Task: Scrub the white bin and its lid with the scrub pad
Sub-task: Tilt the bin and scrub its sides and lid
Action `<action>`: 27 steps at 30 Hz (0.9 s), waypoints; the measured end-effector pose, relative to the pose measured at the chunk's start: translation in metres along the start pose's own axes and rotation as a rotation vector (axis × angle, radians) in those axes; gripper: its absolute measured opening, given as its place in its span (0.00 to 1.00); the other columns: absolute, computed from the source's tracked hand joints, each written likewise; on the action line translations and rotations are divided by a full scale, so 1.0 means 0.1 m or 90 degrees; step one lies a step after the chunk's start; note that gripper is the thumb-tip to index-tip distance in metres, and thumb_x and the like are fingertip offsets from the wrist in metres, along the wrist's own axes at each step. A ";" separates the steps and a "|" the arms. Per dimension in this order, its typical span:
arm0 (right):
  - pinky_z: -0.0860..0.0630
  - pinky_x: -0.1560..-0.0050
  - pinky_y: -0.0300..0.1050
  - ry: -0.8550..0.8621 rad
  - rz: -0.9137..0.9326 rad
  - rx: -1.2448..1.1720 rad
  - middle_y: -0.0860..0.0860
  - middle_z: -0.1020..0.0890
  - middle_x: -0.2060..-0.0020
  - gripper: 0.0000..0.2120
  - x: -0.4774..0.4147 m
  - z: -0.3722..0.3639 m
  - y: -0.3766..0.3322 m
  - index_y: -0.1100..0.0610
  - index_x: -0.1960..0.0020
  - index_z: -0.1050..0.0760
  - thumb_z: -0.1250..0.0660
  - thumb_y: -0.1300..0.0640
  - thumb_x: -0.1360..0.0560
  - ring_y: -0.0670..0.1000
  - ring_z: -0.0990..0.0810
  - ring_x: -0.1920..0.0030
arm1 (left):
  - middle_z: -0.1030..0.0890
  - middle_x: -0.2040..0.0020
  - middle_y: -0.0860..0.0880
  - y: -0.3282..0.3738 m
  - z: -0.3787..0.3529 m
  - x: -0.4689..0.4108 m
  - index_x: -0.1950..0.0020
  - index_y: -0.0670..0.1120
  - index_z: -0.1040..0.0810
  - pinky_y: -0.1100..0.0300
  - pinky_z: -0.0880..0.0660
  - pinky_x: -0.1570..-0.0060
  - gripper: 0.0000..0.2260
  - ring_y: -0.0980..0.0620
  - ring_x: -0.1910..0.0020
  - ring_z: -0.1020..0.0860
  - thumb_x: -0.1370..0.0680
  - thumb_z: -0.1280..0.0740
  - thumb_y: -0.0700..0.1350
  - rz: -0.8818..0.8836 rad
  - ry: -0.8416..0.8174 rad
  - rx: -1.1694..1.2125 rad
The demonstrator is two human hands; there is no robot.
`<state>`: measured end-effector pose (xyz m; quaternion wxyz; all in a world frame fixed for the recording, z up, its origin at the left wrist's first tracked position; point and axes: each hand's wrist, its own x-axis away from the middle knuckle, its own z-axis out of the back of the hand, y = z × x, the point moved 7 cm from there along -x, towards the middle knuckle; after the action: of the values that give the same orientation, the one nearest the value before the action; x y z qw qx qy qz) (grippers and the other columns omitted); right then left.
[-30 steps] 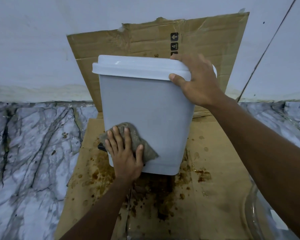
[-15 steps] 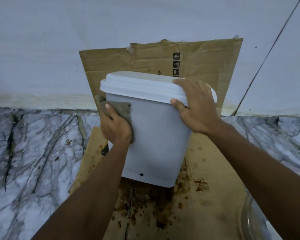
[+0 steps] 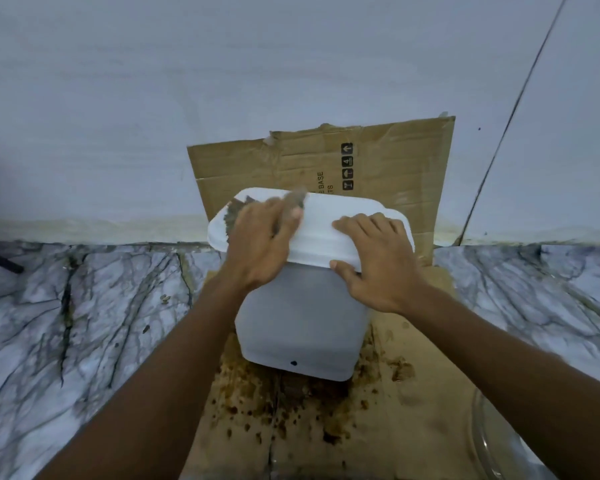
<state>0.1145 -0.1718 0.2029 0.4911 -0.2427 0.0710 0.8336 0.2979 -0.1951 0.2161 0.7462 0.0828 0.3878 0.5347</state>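
The white bin stands upright on stained cardboard, its white lid closed on top. My left hand presses the grey-brown scrub pad flat on the left part of the lid; the pad pokes out beyond my fingers at the left and at the top. My right hand grips the lid's right front edge, thumb under the rim, fingers on top. A small dark spot shows low on the bin's front wall.
A flat cardboard sheet with brown stains lies under the bin, and another cardboard piece leans on the white wall behind. Marble floor spreads to both sides. A clear glass bowl rim sits at the lower right.
My left hand has carried the scrub pad up from the bin's left side wall onto the top of the lid. My right hand stays on the lid's right edge. The view has tilted down.
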 end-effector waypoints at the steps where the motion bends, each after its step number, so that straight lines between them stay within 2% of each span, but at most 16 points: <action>1: 0.35 0.39 0.52 -0.007 0.014 0.007 0.48 0.24 0.40 0.27 0.04 0.03 -0.02 0.53 0.33 0.28 0.36 0.40 0.28 0.54 0.28 0.42 | 0.19 0.35 0.52 0.02 -0.08 -0.04 0.31 0.54 0.23 0.48 0.32 0.32 0.26 0.53 0.34 0.25 0.17 0.51 0.64 -0.014 -0.105 -0.087; 2: 0.35 0.40 0.51 -0.019 0.027 0.009 0.48 0.23 0.41 0.28 0.05 0.05 -0.02 0.52 0.32 0.28 0.36 0.39 0.28 0.54 0.28 0.42 | 0.26 0.26 0.53 0.00 -0.11 -0.08 0.25 0.56 0.27 0.47 0.40 0.24 0.27 0.52 0.26 0.32 0.17 0.52 0.66 -0.001 -0.187 -0.136; 3: 0.35 0.40 0.51 -0.036 0.037 0.004 0.47 0.24 0.40 0.29 0.06 0.07 -0.01 0.51 0.32 0.28 0.36 0.37 0.28 0.54 0.28 0.41 | 0.32 0.22 0.53 -0.02 -0.09 -0.10 0.23 0.57 0.31 0.48 0.47 0.22 0.27 0.52 0.22 0.38 0.17 0.52 0.65 0.023 -0.249 -0.144; 6: 0.37 0.39 0.48 -0.093 0.047 -0.036 0.44 0.25 0.40 0.32 0.04 0.11 0.02 0.47 0.32 0.28 0.31 0.34 0.31 0.51 0.29 0.40 | 0.40 0.19 0.51 -0.22 0.05 -0.12 0.20 0.57 0.38 0.49 0.53 0.21 0.24 0.51 0.19 0.45 0.15 0.51 0.61 0.082 -0.337 -0.138; 8: 0.38 0.36 0.48 -0.117 0.062 -0.056 0.44 0.26 0.40 0.36 0.00 0.14 -0.01 0.45 0.33 0.28 0.28 0.32 0.36 0.49 0.31 0.40 | 0.43 0.18 0.49 -0.45 0.17 -0.12 0.19 0.56 0.41 0.48 0.52 0.21 0.24 0.49 0.18 0.47 0.15 0.53 0.60 0.124 -0.323 -0.202; 10: 0.42 0.31 0.47 -0.156 0.080 -0.056 0.45 0.28 0.36 0.42 -0.02 0.12 -0.01 0.45 0.30 0.30 0.29 0.27 0.39 0.49 0.33 0.34 | 0.45 0.17 0.47 -0.56 0.19 -0.06 0.17 0.54 0.46 0.45 0.52 0.22 0.28 0.47 0.18 0.49 0.16 0.54 0.62 0.132 -0.303 -0.294; 12: 0.50 0.25 0.49 -0.221 0.097 -0.026 0.46 0.35 0.25 0.52 0.00 0.06 0.03 0.44 0.24 0.38 0.35 0.20 0.41 0.51 0.42 0.24 | 0.47 0.17 0.47 -0.51 0.15 0.03 0.17 0.53 0.49 0.44 0.53 0.21 0.31 0.47 0.18 0.51 0.17 0.55 0.65 0.123 -0.287 -0.337; 14: 0.58 0.21 0.54 -0.257 0.096 0.004 0.47 0.47 0.20 0.56 0.08 0.00 0.06 0.42 0.20 0.48 0.40 0.17 0.41 0.50 0.53 0.20 | 0.49 0.17 0.47 -0.43 0.12 0.12 0.17 0.53 0.51 0.45 0.55 0.21 0.33 0.47 0.18 0.53 0.18 0.57 0.67 0.110 -0.277 -0.344; 16: 0.59 0.21 0.56 -0.234 0.085 0.025 0.47 0.50 0.19 0.54 0.19 -0.04 0.03 0.42 0.20 0.51 0.41 0.18 0.37 0.51 0.55 0.19 | 0.50 0.16 0.48 -0.39 0.13 0.20 0.17 0.53 0.52 0.46 0.55 0.21 0.34 0.48 0.18 0.54 0.19 0.58 0.68 0.104 -0.266 -0.354; 24: 0.54 0.22 0.60 -0.154 0.005 0.005 0.45 0.47 0.20 0.50 0.58 0.10 -0.03 0.40 0.20 0.48 0.41 0.20 0.36 0.50 0.53 0.19 | 0.56 0.17 0.45 -0.09 0.12 0.34 0.17 0.56 0.55 0.45 0.61 0.21 0.33 0.49 0.18 0.61 0.19 0.60 0.68 0.069 -0.238 -0.363; 27: 0.54 0.22 0.62 -0.129 -0.049 0.023 0.46 0.47 0.19 0.50 0.73 0.16 0.00 0.41 0.20 0.48 0.43 0.19 0.36 0.51 0.53 0.19 | 0.53 0.17 0.43 0.09 0.05 0.32 0.17 0.55 0.52 0.42 0.64 0.22 0.32 0.47 0.18 0.60 0.18 0.59 0.67 0.080 -0.212 -0.371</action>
<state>0.0799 -0.1088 0.1823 0.5317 -0.1509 0.0265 0.8329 0.2982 -0.1620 0.2086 0.7573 -0.0239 0.0858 0.6470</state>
